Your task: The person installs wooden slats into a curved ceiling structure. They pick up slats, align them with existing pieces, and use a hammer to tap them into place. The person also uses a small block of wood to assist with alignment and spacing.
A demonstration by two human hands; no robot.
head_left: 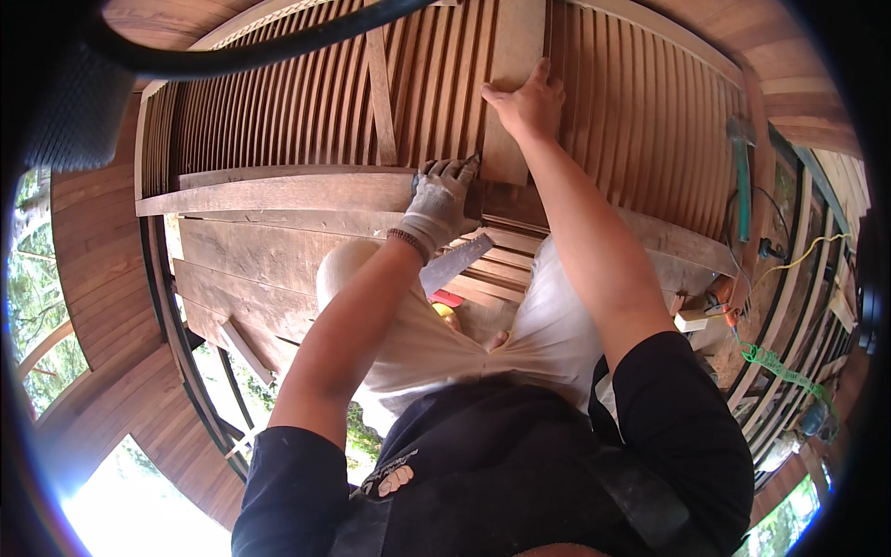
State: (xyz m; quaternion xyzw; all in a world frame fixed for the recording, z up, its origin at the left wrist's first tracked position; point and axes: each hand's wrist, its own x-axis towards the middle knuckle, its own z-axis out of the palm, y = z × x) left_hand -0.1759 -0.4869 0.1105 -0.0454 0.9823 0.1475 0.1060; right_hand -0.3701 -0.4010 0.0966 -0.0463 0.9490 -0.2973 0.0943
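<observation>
My left hand (438, 197) wears a pale work glove. It is closed at the lower end of a wide wooden board (515, 56), its fingers curled around something dark and slim whose kind is hidden. My bare right hand (531, 107) grips the board farther up, thumb toward the left edge and fingers toward the right. The board lies across a slatted wooden panel (436, 84). Below my left hand, between my legs, the toothed blade of a hand saw (455, 264) shows; its handle is mostly hidden.
A long rail (288, 194) runs along the panel's near edge. On the right lie a green-handled hammer (743, 186), an orange tool or connector (723, 295) with cords, and a green coiled hose (784, 367). A dark curved bar (269, 48) crosses the upper left.
</observation>
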